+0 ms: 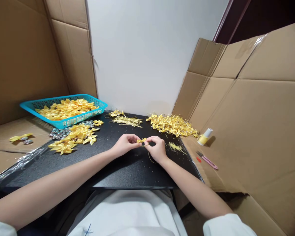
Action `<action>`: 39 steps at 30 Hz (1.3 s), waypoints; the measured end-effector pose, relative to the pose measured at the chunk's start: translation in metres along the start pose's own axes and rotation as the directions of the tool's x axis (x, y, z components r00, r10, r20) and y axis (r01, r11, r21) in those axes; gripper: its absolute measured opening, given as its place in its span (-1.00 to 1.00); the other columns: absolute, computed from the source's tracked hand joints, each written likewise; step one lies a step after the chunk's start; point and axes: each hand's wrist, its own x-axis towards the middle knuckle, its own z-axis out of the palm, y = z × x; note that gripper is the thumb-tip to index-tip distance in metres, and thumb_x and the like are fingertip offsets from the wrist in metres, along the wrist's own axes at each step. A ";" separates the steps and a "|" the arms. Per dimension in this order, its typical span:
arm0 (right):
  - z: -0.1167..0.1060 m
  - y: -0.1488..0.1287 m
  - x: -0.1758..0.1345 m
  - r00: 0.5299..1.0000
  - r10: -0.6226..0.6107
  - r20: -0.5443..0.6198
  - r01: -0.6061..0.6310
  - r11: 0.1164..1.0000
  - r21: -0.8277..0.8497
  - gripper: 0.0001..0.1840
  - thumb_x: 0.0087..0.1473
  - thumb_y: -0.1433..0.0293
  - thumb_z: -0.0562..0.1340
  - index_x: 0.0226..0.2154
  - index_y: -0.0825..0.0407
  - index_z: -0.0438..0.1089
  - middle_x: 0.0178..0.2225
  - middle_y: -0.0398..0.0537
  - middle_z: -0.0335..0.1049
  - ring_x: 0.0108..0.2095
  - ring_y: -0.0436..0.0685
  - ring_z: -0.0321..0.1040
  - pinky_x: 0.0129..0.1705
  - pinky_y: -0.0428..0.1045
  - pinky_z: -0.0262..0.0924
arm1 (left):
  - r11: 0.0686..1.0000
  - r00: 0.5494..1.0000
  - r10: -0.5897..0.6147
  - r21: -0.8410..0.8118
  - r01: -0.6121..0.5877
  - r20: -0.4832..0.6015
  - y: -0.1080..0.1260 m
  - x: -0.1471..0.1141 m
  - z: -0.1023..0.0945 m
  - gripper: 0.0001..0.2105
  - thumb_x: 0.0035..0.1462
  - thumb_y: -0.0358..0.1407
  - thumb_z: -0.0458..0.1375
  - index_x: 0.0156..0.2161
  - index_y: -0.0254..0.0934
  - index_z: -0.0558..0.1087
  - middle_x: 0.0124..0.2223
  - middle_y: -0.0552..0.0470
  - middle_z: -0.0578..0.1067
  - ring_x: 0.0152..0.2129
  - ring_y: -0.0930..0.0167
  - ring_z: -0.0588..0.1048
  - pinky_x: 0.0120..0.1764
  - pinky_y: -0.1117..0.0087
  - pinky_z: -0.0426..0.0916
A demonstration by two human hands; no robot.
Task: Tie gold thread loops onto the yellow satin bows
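Note:
Both hands meet over the middle of the black table [127, 173], around a small yellow ribbon bow [141, 140]. My left hand [126, 144] pinches the bow's left side between thumb and fingers. From the right, my right hand [157, 149] is closed on the bow's other side. A thin yellow cord [150, 159] hangs in a loop below the right fingers. The fingers partly cover the bow, so its middle is hard to make out. Just beyond the hands lies a bundle of gold twist ties [127, 121].
At left, a blue basket [64, 124] holds many yellow bows; loose bows [76, 137] and silver buttons [60, 133] lie before it. A pile of corded bows [172, 125], thread scraps [175, 147], a thread spool [205, 137] and pink snips [208, 161] are right. Cardboard walls [260, 124] flank the table.

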 end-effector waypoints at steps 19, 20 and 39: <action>0.001 -0.006 -0.002 0.999 0.009 -0.033 -0.015 0.981 -0.191 -0.88 -0.09 0.42 0.31 -0.60 -0.01 0.41 -0.43 -0.15 0.50 -0.31 0.11 0.30 -0.18 0.04 0.07 | 0.998 0.986 -0.003 0.054 0.012 -0.170 0.007 -0.004 0.007 -0.64 -0.23 -0.04 0.33 -0.53 -0.36 0.51 -0.56 0.02 0.51 -0.63 0.48 0.35 -0.54 0.48 0.18; 0.000 -0.008 -0.003 0.999 -0.004 -0.050 -0.008 0.974 -0.227 -0.83 -0.08 0.40 0.32 -0.63 0.00 0.39 -0.46 -0.15 0.47 -0.32 0.10 0.29 -0.19 0.03 0.04 | 0.998 0.982 -0.006 0.059 0.018 -0.187 0.007 -0.004 0.007 -0.65 -0.23 -0.04 0.33 -0.54 -0.36 0.50 -0.57 0.02 0.51 -0.64 0.48 0.35 -0.54 0.48 0.17; 0.014 -0.017 -0.006 0.990 0.140 -0.027 -0.140 0.990 -0.007 -0.83 0.02 0.28 0.27 -0.45 0.03 0.51 -0.58 -0.18 0.34 -0.50 0.00 0.20 -0.39 -0.08 0.01 | 0.669 0.846 0.527 0.654 -0.352 -0.084 0.009 -0.009 0.004 -0.85 0.01 -0.41 0.15 -0.55 -0.30 0.39 -0.53 0.07 0.45 -0.56 0.48 0.38 -0.45 0.51 0.23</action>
